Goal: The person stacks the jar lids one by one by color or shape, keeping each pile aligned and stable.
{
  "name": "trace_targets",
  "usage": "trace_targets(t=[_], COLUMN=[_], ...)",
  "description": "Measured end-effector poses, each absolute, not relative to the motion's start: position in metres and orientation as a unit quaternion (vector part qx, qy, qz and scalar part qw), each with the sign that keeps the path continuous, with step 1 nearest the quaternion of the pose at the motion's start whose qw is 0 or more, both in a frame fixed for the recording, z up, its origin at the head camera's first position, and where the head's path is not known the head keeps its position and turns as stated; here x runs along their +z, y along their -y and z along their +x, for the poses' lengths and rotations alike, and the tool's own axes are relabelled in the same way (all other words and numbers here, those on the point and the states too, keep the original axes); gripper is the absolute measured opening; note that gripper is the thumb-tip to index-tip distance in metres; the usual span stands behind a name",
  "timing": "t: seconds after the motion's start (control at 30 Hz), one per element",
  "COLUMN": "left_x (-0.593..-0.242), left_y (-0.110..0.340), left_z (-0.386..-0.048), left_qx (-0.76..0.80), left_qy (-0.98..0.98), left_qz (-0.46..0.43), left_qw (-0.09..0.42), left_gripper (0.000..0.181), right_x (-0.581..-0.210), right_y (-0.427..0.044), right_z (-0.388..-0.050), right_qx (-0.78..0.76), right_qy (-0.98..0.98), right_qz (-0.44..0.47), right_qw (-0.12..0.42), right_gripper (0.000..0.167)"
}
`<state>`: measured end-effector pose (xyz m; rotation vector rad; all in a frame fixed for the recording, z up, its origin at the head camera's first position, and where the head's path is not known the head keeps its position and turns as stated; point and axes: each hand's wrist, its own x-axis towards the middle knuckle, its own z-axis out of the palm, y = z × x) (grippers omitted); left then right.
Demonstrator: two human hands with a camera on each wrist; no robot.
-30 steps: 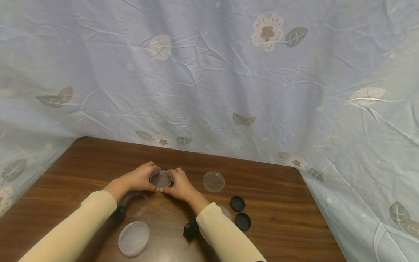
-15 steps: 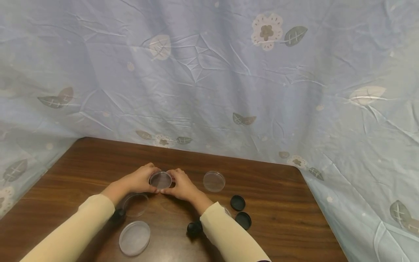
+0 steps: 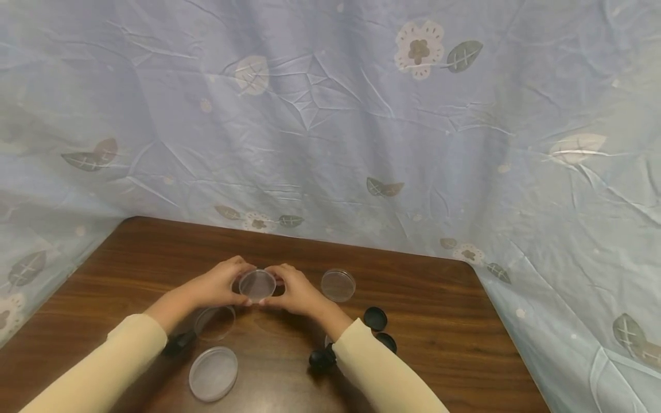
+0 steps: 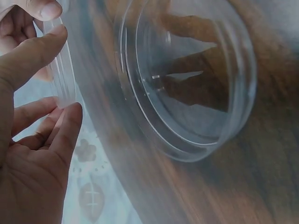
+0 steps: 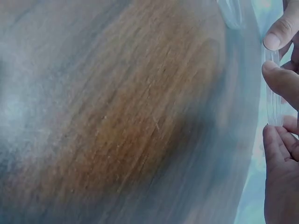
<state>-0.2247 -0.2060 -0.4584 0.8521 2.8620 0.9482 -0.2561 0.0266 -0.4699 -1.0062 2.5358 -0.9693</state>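
A round clear dish (image 3: 257, 286) is pinched at its edges between both hands near the table's far side. The left hand (image 3: 222, 283) grips its left rim, thumb at the near edge. On the opposite rim the right hand (image 3: 298, 293) holds on, its thumb tip close to the other thumb. Seen edge-on in the left wrist view, the held dish (image 4: 64, 70) has the fingers and thumb of the left hand (image 4: 37, 154) on its rim. In the right wrist view the thin dish (image 5: 273, 102) also stands between fingertips of both hands.
Clear dishes lie on the wooden table (image 3: 439, 321): one (image 3: 338, 285) to the right, one (image 3: 214, 323) by the left forearm, a frosted one (image 3: 213, 374) nearer. Black round caps (image 3: 375, 319) sit right of the right forearm. Patterned cloth (image 3: 330, 143) hangs behind.
Both hands have shifted slightly right with the dish, which looks a little larger and lighter. The right forearm has moved right and now covers part of the lower black cap.
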Motion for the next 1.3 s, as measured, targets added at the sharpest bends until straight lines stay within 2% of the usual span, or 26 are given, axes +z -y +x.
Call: trace_targets(t=[0.8, 1.0, 1.3], left_x=[-0.439, -0.437, -0.441], left_y=[0.216, 0.219, 0.218], left_z=[-0.156, -0.133, -0.109], left_qx=[0.319, 0.336, 0.324], left_qy=[-0.907, -0.906, -0.914], left_qz=[0.274, 0.256, 0.240], left_qw=[-0.015, -0.004, -0.040], left_gripper=[0.072, 0.074, 0.077], right_x=[-0.444, -0.441, -0.445], right_y=[-0.030, -0.027, -0.024], right_z=[-0.210, -0.197, -0.183], right_qx=[-0.292, -0.292, -0.296], right_qy=[-0.839, -0.828, -0.819], right_qz=[-0.444, -0.461, -0.482], right_qw=[0.121, 0.129, 0.097], right_gripper=[0.070, 0.070, 0.070])
